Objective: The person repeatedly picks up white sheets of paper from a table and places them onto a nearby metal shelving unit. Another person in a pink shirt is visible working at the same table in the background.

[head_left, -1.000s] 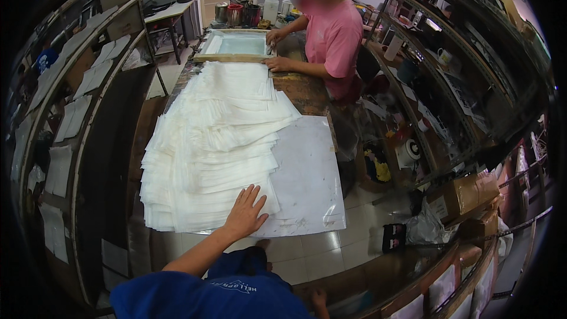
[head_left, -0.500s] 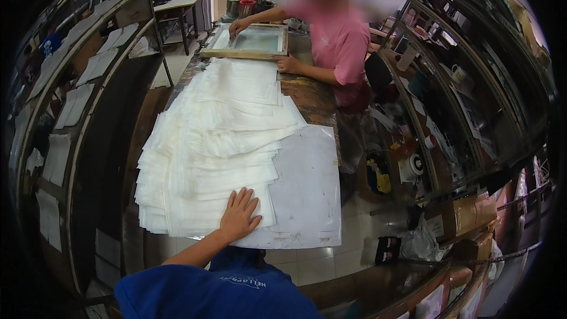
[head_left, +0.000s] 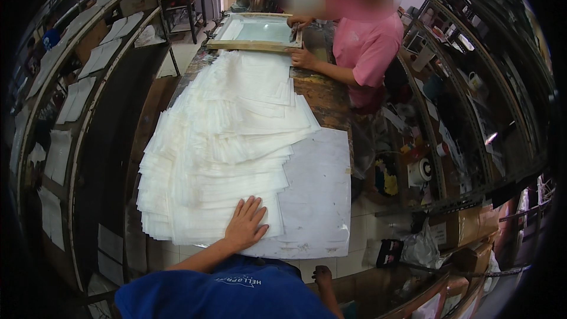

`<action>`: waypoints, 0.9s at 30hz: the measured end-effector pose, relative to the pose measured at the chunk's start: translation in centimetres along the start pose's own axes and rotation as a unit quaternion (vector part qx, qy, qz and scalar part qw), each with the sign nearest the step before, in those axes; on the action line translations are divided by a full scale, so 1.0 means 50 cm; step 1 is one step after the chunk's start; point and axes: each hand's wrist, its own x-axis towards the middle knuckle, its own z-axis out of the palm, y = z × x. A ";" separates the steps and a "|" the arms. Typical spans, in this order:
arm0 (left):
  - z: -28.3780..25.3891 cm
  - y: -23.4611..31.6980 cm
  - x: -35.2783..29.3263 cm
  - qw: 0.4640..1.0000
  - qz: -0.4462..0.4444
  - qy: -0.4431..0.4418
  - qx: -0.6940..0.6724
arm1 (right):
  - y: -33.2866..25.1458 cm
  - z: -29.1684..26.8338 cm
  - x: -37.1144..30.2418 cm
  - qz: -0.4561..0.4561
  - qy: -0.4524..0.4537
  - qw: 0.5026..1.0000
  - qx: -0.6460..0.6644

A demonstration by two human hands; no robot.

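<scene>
My left hand lies flat on the near end of a broad fanned pile of thin white sheets, fingers stretched out and slightly apart. Nothing is gripped in it. Low beside my body, past the table's near edge, hangs my right hand; it is dark and small in view, its fingers curled, with nothing visible in them. Beneath the pile is a pale grey board, bare on its right side. At the pile's far end a wooden-framed printing screen rests on the table.
Across the table a person in a pink shirt holds the screen's frame and works a small tool over it. Cans stand behind the screen. Racks with sheets line the left; cluttered shelves and cardboard boxes stand right.
My right hand has come into view at the lower edge. The other person's hand has moved to the right across the screen. My left hand stays on the sheets; the view has shifted slightly.
</scene>
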 end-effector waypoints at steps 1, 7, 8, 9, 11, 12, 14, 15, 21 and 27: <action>0.001 -0.001 0.001 1.000 -0.002 0.000 0.000 | -0.009 0.006 0.003 0.000 -0.009 1.000 -0.004; -0.004 0.000 0.004 0.999 0.000 0.024 -0.021 | 0.068 0.037 0.059 -0.108 -0.050 0.986 -0.118; -0.004 0.000 0.002 0.999 0.000 0.028 -0.022 | 0.063 0.035 0.051 -0.099 -0.037 0.982 -0.155; -0.005 0.000 0.003 0.999 0.001 0.032 -0.023 | 0.058 0.034 0.045 -0.104 -0.031 0.978 -0.180; -0.003 -0.001 0.002 0.999 0.001 0.033 -0.023 | 0.045 0.029 0.028 -0.112 -0.015 0.967 -0.230; 0.002 -0.005 0.000 0.999 0.000 0.032 -0.019 | 0.036 0.024 0.016 -0.083 -0.017 0.973 -0.213; 0.002 -0.005 0.000 0.999 -0.002 0.032 -0.018 | -0.025 0.016 -0.031 -0.023 -0.021 0.983 -0.180; -0.004 -0.002 0.001 0.999 -0.003 0.033 -0.020 | -0.021 0.008 -0.031 -0.034 -0.021 0.984 -0.174; -0.016 0.007 0.028 0.990 -0.032 0.111 -0.086 | -0.024 -0.038 -0.009 -0.039 -0.035 0.993 -0.102; -0.005 0.002 0.094 0.987 0.005 0.156 -0.048 | -0.009 -0.053 0.045 -0.032 -0.044 0.998 -0.032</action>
